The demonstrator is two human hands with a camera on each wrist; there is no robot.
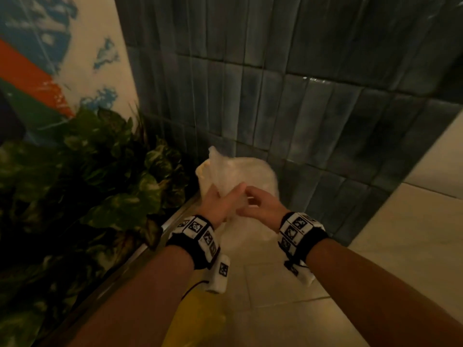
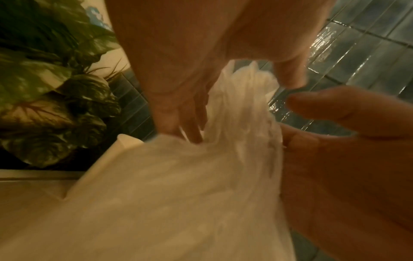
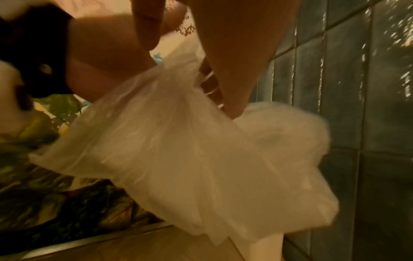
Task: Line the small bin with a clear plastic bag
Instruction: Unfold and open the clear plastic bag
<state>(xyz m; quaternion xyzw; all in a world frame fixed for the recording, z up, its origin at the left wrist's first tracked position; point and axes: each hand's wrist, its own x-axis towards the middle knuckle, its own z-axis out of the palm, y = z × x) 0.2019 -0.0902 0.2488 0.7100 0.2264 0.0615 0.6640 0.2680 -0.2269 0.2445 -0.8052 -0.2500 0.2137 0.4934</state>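
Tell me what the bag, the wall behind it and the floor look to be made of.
Bag: thin translucent plastic film, judging by its fine crinkles and the light showing through it. Wall: glazed ceramic tile, probably; dark blue-grey rectangles with grout lines and sharp wet-looking glints. Floor: large pale tiles with thin joints, smooth; stone or ceramic, cannot tell which.

The clear bag (image 1: 225,171) is motion-blurred and hides most of the bin (image 2: 125,141).

Two hands show, the left hand (image 1: 217,206) and the right hand (image 1: 260,206), each with one marker wristband. There is one clear bag (image 1: 226,169), one pale bin (image 2: 125,141) beneath it, and one leafy plant (image 1: 82,166).
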